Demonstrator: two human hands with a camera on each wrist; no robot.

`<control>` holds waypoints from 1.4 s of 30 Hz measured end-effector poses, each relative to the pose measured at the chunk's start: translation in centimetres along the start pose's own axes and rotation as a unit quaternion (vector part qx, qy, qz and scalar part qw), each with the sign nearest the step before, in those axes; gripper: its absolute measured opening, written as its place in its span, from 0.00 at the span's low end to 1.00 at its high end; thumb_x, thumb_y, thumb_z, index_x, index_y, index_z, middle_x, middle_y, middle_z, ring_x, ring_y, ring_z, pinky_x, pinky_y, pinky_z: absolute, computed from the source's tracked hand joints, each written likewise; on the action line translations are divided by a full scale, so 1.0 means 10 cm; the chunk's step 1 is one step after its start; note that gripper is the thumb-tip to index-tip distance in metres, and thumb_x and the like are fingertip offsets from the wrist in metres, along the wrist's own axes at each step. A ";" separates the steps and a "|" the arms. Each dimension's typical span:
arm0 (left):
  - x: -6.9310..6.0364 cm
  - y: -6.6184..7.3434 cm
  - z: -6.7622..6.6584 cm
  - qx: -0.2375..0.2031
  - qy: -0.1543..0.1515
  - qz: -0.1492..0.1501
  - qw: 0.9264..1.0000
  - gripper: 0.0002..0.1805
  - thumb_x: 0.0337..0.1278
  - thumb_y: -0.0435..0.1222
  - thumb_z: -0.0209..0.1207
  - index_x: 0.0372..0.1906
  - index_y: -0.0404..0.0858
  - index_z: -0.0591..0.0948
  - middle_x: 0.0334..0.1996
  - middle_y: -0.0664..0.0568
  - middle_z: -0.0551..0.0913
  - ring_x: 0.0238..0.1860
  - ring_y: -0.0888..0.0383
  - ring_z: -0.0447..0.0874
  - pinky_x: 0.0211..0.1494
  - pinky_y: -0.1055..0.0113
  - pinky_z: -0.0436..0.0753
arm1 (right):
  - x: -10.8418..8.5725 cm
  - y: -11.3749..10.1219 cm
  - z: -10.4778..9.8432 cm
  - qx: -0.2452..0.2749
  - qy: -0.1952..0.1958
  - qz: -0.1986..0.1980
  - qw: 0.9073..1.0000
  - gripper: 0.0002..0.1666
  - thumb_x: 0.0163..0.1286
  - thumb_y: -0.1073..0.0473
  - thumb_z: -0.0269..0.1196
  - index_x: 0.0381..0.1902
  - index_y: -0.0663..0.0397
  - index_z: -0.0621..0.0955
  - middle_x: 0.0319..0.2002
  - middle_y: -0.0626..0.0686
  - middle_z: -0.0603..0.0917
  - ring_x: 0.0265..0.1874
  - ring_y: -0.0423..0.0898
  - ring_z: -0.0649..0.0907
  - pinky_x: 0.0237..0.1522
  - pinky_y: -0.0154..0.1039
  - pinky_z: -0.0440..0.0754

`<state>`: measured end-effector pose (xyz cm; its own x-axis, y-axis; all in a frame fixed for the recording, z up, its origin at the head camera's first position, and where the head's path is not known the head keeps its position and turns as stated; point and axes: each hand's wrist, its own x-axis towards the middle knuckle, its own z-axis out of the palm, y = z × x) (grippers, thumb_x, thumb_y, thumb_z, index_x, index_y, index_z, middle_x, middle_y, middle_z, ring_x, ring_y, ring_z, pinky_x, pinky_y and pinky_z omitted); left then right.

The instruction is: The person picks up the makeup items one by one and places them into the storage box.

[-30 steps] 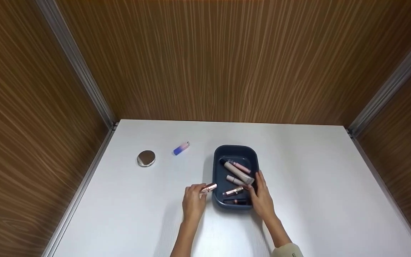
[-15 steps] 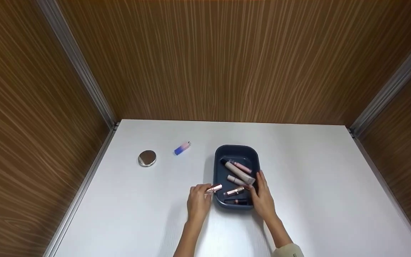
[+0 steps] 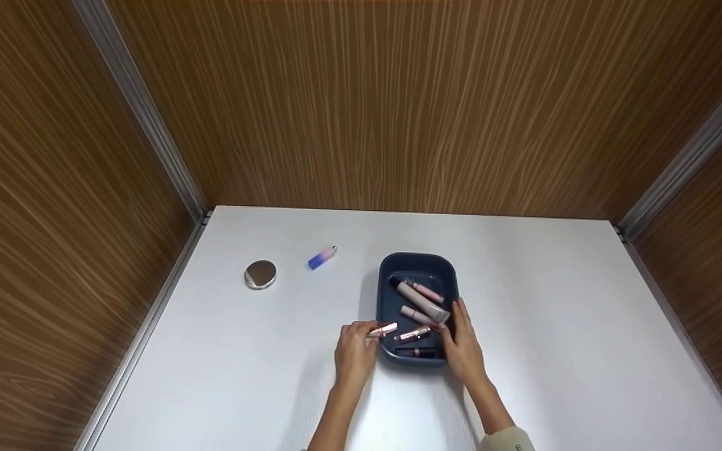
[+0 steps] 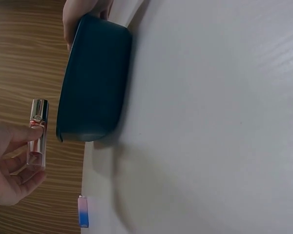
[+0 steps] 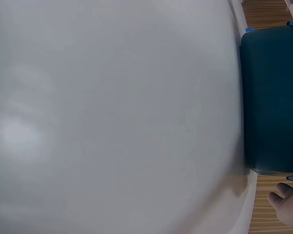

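Note:
My left hand [image 3: 356, 354] pinches a shiny rose-gold lipstick [image 3: 383, 330], whose far end hangs over the left rim of a dark blue box [image 3: 381, 297]. In the left wrist view the lipstick [image 4: 38, 134] shows a metallic cap and a clear base, held between thumb and fingers. My right hand [image 3: 466, 354] grips the box's right wall, thumb on the inside and fingers outside. Inside lie a beige squeeze tube [image 3: 422, 302] with a dark cap, a pink tube [image 3: 429, 292], a pale pink tube [image 3: 415, 315], another rose-gold tube [image 3: 413, 335] and a black tube [image 3: 420, 353].
To the left on the white table [image 3: 242, 351] sit a round mirrored compact [image 3: 261, 274] and a small blue-to-pink tube [image 3: 322, 257]. A wood-grain panel [image 3: 361, 113] rises behind the table, with further panels at both sides.
My left hand has moved right with the lipstick, whose end has gone from beside the box to over its left rim. My right hand stays on the box.

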<state>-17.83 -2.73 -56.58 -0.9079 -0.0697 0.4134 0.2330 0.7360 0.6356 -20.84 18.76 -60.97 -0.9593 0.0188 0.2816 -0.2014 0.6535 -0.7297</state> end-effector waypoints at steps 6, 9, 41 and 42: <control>0.00 0.04 0.02 0.001 -0.005 0.003 1.000 0.15 0.37 0.24 0.67 0.37 0.35 0.84 0.35 0.47 0.82 0.38 0.50 0.76 0.41 0.60 0.76 | 0.00 0.00 -0.01 0.001 0.007 -0.009 1.000 0.32 0.70 0.59 0.52 0.67 0.68 0.58 0.69 0.62 0.54 0.65 0.59 0.55 0.61 0.55 0.56; 0.01 0.06 0.03 0.003 -0.010 0.010 1.000 0.15 0.38 0.25 0.67 0.38 0.35 0.84 0.35 0.47 0.82 0.38 0.50 0.76 0.42 0.61 0.76 | 0.00 0.01 -0.01 0.001 0.007 -0.008 1.000 0.33 0.70 0.59 0.52 0.67 0.69 0.58 0.69 0.62 0.54 0.66 0.59 0.55 0.61 0.55 0.56; 0.06 0.20 0.16 0.012 -0.033 0.035 0.999 0.14 0.40 0.28 0.68 0.38 0.37 0.84 0.35 0.51 0.82 0.39 0.54 0.76 0.44 0.64 0.75 | -0.01 0.01 0.00 0.003 0.007 -0.006 1.000 0.32 0.70 0.59 0.52 0.67 0.67 0.58 0.69 0.61 0.54 0.65 0.59 0.56 0.60 0.55 0.57; 0.06 0.20 0.17 0.013 -0.033 0.034 0.999 0.14 0.40 0.28 0.68 0.38 0.37 0.84 0.35 0.51 0.82 0.39 0.54 0.76 0.44 0.64 0.75 | -0.01 0.01 0.00 0.002 0.007 -0.006 1.000 0.32 0.70 0.59 0.52 0.67 0.67 0.58 0.69 0.61 0.54 0.65 0.59 0.56 0.60 0.55 0.57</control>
<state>-18.48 -0.15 -56.13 -0.9113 0.0254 0.4110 0.2872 0.7544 0.5903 -20.76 18.83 -61.12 -0.9541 0.0215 0.2986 -0.2133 0.6511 -0.7284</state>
